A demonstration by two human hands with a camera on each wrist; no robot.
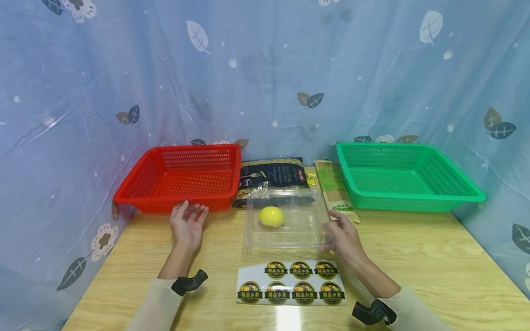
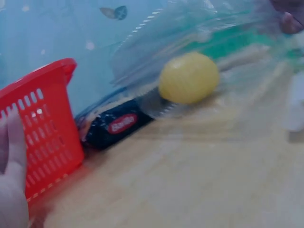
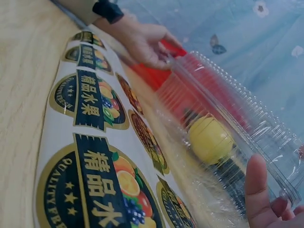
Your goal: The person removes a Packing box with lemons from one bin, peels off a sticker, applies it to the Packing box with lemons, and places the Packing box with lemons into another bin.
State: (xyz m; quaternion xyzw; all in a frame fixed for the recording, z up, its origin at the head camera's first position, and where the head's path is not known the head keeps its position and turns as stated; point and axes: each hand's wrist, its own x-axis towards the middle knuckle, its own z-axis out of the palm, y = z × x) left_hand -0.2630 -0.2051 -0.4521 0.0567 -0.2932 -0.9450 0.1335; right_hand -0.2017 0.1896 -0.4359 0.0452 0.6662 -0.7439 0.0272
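A clear plastic clamshell box (image 1: 304, 220) is held up over the table, with a yellow lemon (image 1: 271, 216) inside. My right hand (image 1: 345, 239) grips the box by its right edge; in the right wrist view its thumb (image 3: 256, 180) shows at the box's rim. My left hand (image 1: 188, 227) is off the box, fingers loosely bent, in front of the red basket (image 1: 207, 203). A sheet of round fruit stickers (image 1: 248, 272) lies nearer me, below the box.
A green basket (image 1: 414, 202) stands at the back right. Between the baskets lie a dark pasta bag (image 1: 269, 172), a small yellow packet (image 1: 311, 178) and a green-and-tan package (image 1: 333, 186). A blue patterned curtain (image 1: 265, 82) hangs behind the wooden table (image 1: 414, 266).
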